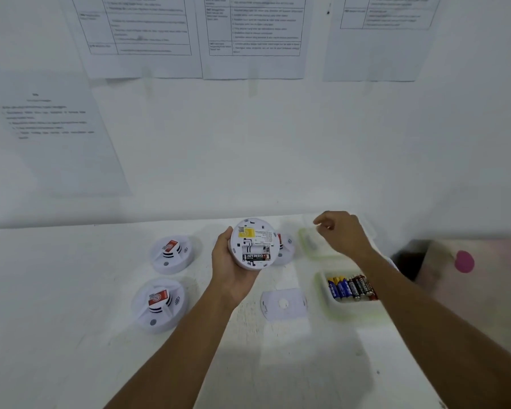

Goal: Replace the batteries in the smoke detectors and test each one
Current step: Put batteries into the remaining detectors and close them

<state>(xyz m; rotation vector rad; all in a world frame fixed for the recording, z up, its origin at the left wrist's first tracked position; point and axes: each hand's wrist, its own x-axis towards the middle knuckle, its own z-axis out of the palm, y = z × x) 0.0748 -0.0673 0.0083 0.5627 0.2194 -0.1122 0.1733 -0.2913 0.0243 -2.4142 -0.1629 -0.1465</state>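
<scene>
Smoke detector [254, 245], back up, cupped in the left grip [232, 265] above the tabletop [71, 320]; one battery [255, 256] seated, one slot bare. Right grip [341, 231] hovers loosely curled, seemingly empty. Advisable: pick from the spare batteries [350, 287], matching polarity.

The wall sheets [254, 31] are too blurred to read, tops cut off. The held smoke detector [254, 243] hides most of a second detector [286, 246]. The right forearm [425, 311] covers some batteries [347, 287].

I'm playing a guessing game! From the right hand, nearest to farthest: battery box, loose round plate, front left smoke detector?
1. battery box, on the right, by the right hand and its wrist.
2. round plate, in the middle.
3. front left smoke detector, far left.
</scene>
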